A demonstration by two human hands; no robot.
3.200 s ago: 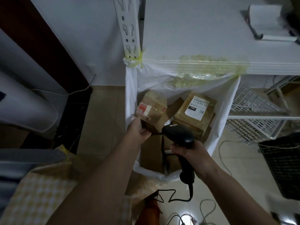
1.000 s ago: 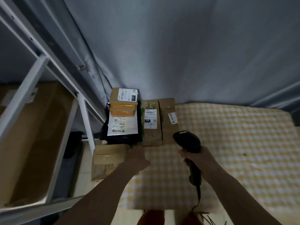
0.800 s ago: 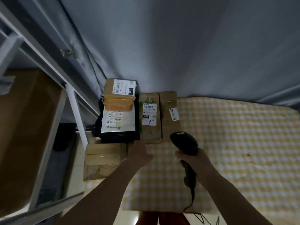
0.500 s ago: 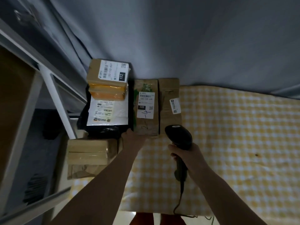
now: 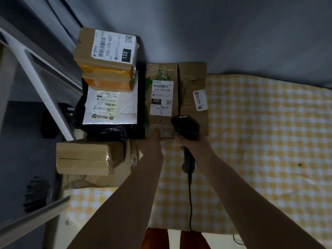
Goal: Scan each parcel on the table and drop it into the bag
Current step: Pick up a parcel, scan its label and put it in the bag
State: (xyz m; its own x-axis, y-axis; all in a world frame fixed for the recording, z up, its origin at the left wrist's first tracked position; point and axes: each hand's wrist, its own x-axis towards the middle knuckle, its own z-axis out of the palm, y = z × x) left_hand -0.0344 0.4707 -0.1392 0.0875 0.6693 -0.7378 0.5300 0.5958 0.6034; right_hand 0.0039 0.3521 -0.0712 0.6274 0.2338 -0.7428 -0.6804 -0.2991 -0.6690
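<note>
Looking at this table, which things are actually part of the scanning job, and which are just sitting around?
Part of the job:
- scanner, gripped by the right hand
- parcel labelled 220, touched by the left hand
- parcel labelled 122
- black mailer bag
- brown packet
- taped boxes

Just lying about:
- checked tablecloth
- grey curtain
- white metal frame

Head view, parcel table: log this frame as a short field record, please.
left hand: touching near end of parcel 220
right hand: gripping scanner, aimed at parcel 220
neighbour: brown parcel beside it on the right
stack: box 122 on top
surface: checked cloth
bag: not in view
</note>
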